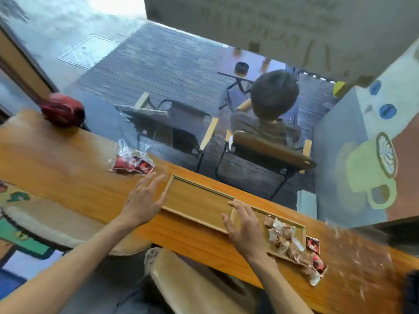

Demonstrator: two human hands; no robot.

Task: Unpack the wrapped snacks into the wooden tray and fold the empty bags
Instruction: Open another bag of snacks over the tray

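Note:
A long wooden tray (pixel 199 200) lies on the wooden counter (pixel 68 168). Several brown and white wrapped snacks (pixel 284 236) are piled at its right end. Red wrapped snacks (pixel 314 244) lie on the counter just past that end. A clear plastic bag (pixel 131 160) holding red wrapped snacks sits on the counter to the left of the tray. My left hand (pixel 144 200) hovers open by the tray's left end, between the tray and the bag. Over the middle of the tray, my right hand (pixel 243 227) is open with spread fingers. Neither hand holds anything.
A red rounded object (pixel 62 108) rests at the far left of the counter by the window. Behind the glass a person sits on a chair (pixel 272 152) at an outdoor table. A stool seat (pixel 181 277) is below the counter's near edge.

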